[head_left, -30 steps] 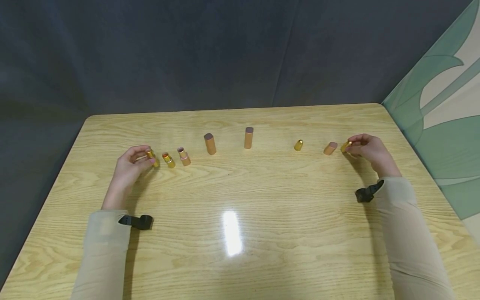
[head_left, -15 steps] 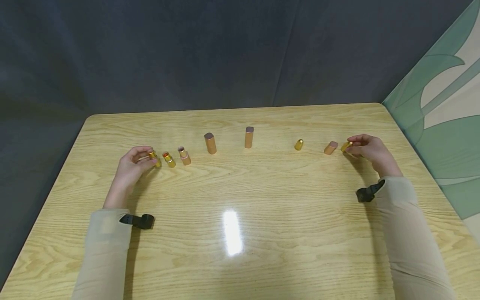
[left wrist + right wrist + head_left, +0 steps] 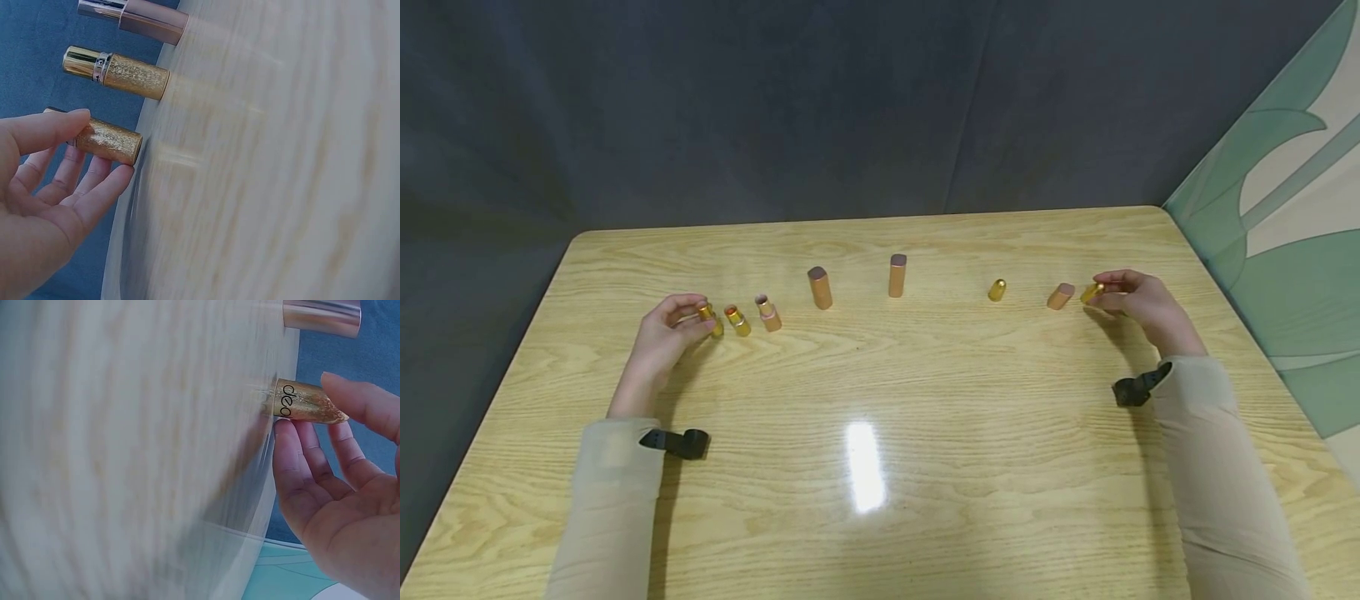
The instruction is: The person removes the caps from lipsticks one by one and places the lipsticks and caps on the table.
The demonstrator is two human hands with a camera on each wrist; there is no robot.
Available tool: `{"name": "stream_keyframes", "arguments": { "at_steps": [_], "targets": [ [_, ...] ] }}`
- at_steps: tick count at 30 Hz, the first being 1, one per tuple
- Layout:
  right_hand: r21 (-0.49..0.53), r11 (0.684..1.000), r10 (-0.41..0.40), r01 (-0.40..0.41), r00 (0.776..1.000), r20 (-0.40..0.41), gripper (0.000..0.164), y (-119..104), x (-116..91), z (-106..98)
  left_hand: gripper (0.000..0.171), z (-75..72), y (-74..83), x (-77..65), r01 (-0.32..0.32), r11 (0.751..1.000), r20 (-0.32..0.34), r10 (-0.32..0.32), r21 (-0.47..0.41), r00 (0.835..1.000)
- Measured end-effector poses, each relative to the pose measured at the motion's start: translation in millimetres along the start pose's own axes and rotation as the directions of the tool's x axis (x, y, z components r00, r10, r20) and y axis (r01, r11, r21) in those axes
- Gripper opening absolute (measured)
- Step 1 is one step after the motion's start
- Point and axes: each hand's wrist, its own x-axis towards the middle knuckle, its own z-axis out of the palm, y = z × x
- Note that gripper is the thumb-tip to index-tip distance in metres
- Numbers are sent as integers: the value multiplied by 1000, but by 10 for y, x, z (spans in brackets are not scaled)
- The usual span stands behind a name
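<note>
My left hand (image 3: 661, 336) pinches a glittery gold lipstick tube (image 3: 111, 141) between thumb and fingers; the tube stands upright at the table's left side, its top partly behind the thumb. Just right of it stands a second gold lipstick tube (image 3: 737, 321) without a cap, and then a rose-gold lipstick tube (image 3: 768, 313), also uncapped. At the right side, my right hand (image 3: 1156, 310) holds a gold lipstick cap (image 3: 305, 401) with a slanted top and dark lettering, thumb on one side and fingers on the other. A rose-gold cap (image 3: 1061, 297) stands just left of it.
Another gold cap (image 3: 997, 290) stands farther left of the rose-gold one. Two tall copper-coloured lipsticks (image 3: 821, 288) stand toward the back middle of the wooden table (image 3: 970, 433). A dark curtain (image 3: 775, 108) hangs behind the table's far edge.
My left hand has shifted slightly to the right with the gold lipstick tube, closer to the second one. The right hand has stayed nearly still on its gold cap.
</note>
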Motion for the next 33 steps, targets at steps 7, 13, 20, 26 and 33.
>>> {"name": "stream_keyframes", "arguments": {
  "at_steps": [7, 13, 20, 26, 33],
  "targets": [
    [40, 997, -60, 63, 996, -59, 19, 7, -24, -10, 35, -10, -13, 2, -1, 1000, 15, 1, -18, 1000],
    [-6, 998, -65, 65, 989, -133, 24, -52, -32, 15, 36, -5, -19, 8, -3, 1000, 17, 3, -14, 1000],
    [24, 998, -55, 62, 973, -224, 27, -241, -51, 71, 41, 5, -17, 20, 6, 1000, 12, -6, 12, 1000],
    [80, 988, -104, 135, 944, -313, 24, -487, -106, 177, 33, 5, -24, 28, 14, 1000, 27, -14, 7, 1000],
    [177, 952, -183, 250, 927, -326, 24, -717, -140, 345, 29, 1, -41, 53, 25, 1000, 48, -25, 5, 999]
  ]
}}
